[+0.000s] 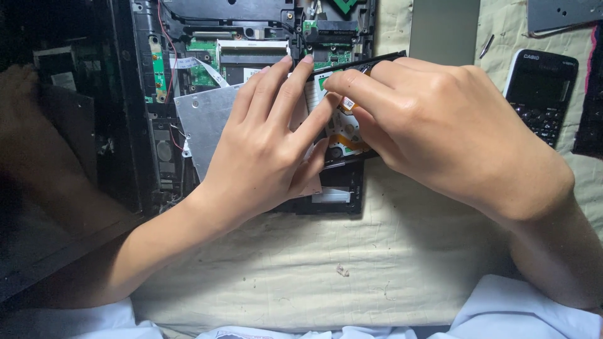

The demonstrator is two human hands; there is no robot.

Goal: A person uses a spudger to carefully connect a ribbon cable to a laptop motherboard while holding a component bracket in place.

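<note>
An opened laptop base lies at the top centre, its green circuit boards and wires exposed. Over it sits a flat drive unit with a silver metal cover and a black edge. My left hand rests on the unit, fingers stretched toward its far edge. My right hand grips the unit's right end, thumb and forefinger pinching near an orange flat cable on its underside. Both hands hide much of the unit.
A black calculator lies at the right. A grey flat panel and a metal plate sit at the top right. A cream cloth covers the table. A dark screen panel is on the left.
</note>
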